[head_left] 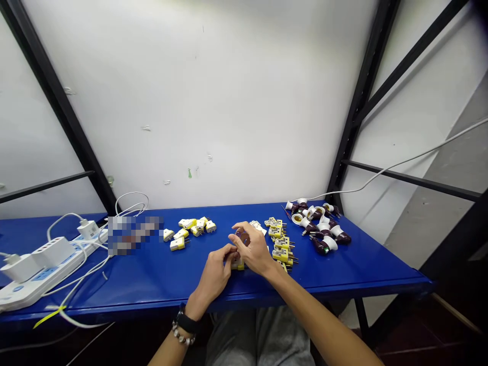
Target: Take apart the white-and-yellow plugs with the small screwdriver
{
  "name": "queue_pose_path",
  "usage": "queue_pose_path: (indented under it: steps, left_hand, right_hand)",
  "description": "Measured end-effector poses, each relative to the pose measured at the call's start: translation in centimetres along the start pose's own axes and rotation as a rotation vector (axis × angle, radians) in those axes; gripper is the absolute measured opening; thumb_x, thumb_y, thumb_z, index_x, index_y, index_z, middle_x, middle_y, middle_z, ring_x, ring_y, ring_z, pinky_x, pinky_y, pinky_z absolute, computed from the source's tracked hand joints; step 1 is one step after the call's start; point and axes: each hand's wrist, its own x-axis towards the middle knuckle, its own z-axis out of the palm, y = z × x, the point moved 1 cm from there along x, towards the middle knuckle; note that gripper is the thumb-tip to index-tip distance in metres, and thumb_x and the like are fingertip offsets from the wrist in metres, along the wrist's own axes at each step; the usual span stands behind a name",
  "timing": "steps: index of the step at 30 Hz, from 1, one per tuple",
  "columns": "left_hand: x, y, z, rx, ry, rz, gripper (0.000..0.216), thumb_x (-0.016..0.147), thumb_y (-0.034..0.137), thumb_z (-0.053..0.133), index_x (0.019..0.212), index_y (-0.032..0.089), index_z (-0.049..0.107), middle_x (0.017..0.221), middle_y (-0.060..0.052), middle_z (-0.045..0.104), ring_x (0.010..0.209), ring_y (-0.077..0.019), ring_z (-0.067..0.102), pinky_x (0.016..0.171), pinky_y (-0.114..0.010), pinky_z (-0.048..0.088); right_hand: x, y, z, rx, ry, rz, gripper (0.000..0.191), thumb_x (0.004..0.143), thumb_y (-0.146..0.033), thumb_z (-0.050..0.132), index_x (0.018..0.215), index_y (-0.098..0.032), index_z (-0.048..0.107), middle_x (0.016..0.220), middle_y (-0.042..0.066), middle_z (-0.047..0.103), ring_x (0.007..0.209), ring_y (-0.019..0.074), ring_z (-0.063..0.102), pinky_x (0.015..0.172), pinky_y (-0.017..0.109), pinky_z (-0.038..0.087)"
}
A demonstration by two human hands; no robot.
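Note:
My left hand [216, 272] and my right hand [252, 249] meet at the middle of the blue table [160, 279]. Both close on a small white and yellow plug part [237, 263] held between them. My right fingers also pinch a small dark, rounded piece at the top, too small to name. A bead bracelet and a dark band sit on my left wrist. Just right of my hands lies a row of open yellow plug halves with metal prongs [282, 243].
A loose group of closed white and yellow plugs [190, 230] lies left of centre. Several dark-brown and white lamp sockets [322, 229] sit at the back right. White power strips with chargers and cables [41, 264] fill the left end. Black shelf struts rise on both sides.

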Motion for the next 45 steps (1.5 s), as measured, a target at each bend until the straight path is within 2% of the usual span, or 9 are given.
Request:
queue_pose_path:
  steps: [4, 10, 12, 16, 22, 28, 36, 41, 45]
  left_hand:
    - [0.1, -0.2, -0.1, -0.002, -0.006, -0.004, 0.023, 0.096, 0.019, 0.047, 0.094, 0.02, 0.07, 0.085, -0.004, 0.076, 0.076, -0.0192, 0.071, 0.072, -0.026, 0.053]
    - [0.1, -0.5, -0.2, -0.085, 0.032, -0.082, 0.017, 0.093, 0.024, 0.052, 0.089, 0.019, 0.068, 0.087, -0.005, 0.078, 0.078, -0.021, 0.074, 0.074, -0.028, 0.057]
    - [0.2, -0.5, -0.2, -0.079, 0.03, -0.087, 0.017, 0.093, 0.025, 0.054, 0.088, 0.019, 0.069, 0.086, -0.005, 0.078, 0.078, -0.0213, 0.075, 0.073, -0.028, 0.058]
    - [0.2, -0.6, -0.1, -0.067, 0.046, -0.104, 0.017, 0.092, 0.027, 0.056, 0.087, 0.019, 0.07, 0.084, -0.005, 0.079, 0.077, -0.0212, 0.075, 0.072, -0.028, 0.058]
    - [0.4, -0.4, -0.3, -0.094, 0.066, -0.151, 0.016, 0.089, 0.031, 0.06, 0.081, 0.019, 0.066, 0.079, -0.003, 0.078, 0.074, -0.0215, 0.074, 0.07, -0.029, 0.058]
    - [0.7, -0.1, -0.4, -0.058, 0.06, -0.144, 0.017, 0.089, 0.031, 0.061, 0.079, 0.018, 0.067, 0.076, -0.003, 0.077, 0.07, -0.0202, 0.072, 0.067, -0.028, 0.056]
    - [0.3, -0.4, -0.7, -0.122, -0.012, -0.11, 0.021, 0.093, 0.029, 0.055, 0.087, 0.017, 0.071, 0.087, -0.006, 0.079, 0.08, -0.0224, 0.074, 0.073, -0.03, 0.058]
    - [0.9, -0.4, -0.5, -0.054, 0.019, -0.127, 0.019, 0.089, 0.029, 0.061, 0.078, 0.017, 0.07, 0.075, -0.004, 0.077, 0.07, -0.0215, 0.073, 0.069, -0.03, 0.057]
    - [1.0, -0.4, -0.6, -0.102, -0.021, -0.128, 0.019, 0.089, 0.03, 0.061, 0.087, 0.016, 0.073, 0.085, -0.006, 0.079, 0.079, -0.0238, 0.075, 0.073, -0.031, 0.059]
  right_hand:
    - [-0.4, 0.3, 0.0, 0.068, 0.11, 0.058, 0.018, 0.091, -0.035, 0.066, 0.082, -0.019, 0.068, 0.067, 0.001, 0.066, 0.056, 0.0149, 0.058, 0.057, 0.026, 0.045]
    - [0.5, 0.0, -0.3, 0.258, -0.144, 0.095, 0.025, 0.097, -0.035, 0.054, 0.104, -0.02, 0.073, 0.089, 0.005, 0.077, 0.07, 0.0161, 0.067, 0.06, 0.025, 0.05]
    - [0.9, -0.1, -0.4, 0.257, -0.085, 0.119, 0.024, 0.093, -0.036, 0.06, 0.104, -0.019, 0.073, 0.087, 0.005, 0.076, 0.07, 0.0162, 0.066, 0.06, 0.025, 0.049]
    - [1.2, -0.3, -0.3, 0.192, 0.052, 0.119, 0.025, 0.091, -0.037, 0.064, 0.079, -0.017, 0.073, 0.071, 0.004, 0.071, 0.059, 0.0148, 0.06, 0.057, 0.026, 0.046]
    - [2.1, -0.4, -0.7, 0.375, -0.213, 0.144, 0.032, 0.097, -0.042, 0.053, 0.098, -0.018, 0.075, 0.086, 0.007, 0.078, 0.071, 0.0177, 0.066, 0.061, 0.027, 0.052]
    - [1.7, -0.2, -0.1, 0.289, 0.028, 0.202, 0.022, 0.085, -0.038, 0.069, 0.079, -0.017, 0.071, 0.069, 0.004, 0.069, 0.058, 0.0155, 0.059, 0.056, 0.027, 0.048]
    - [2.3, -0.8, -0.3, 0.505, -0.333, 0.209, 0.037, 0.094, -0.046, 0.055, 0.098, -0.017, 0.076, 0.087, 0.008, 0.077, 0.068, 0.0165, 0.063, 0.057, 0.026, 0.048]
    - [2.1, -0.3, 0.2, 0.344, -0.034, 0.203, 0.026, 0.084, -0.041, 0.07, 0.087, -0.016, 0.074, 0.076, 0.005, 0.072, 0.059, 0.0141, 0.056, 0.055, 0.026, 0.045]
    - [1.6, 0.1, 0.5, 0.283, -0.015, 0.186, 0.026, 0.092, -0.038, 0.061, 0.085, -0.016, 0.074, 0.073, 0.005, 0.072, 0.061, 0.0151, 0.058, 0.06, 0.027, 0.046]
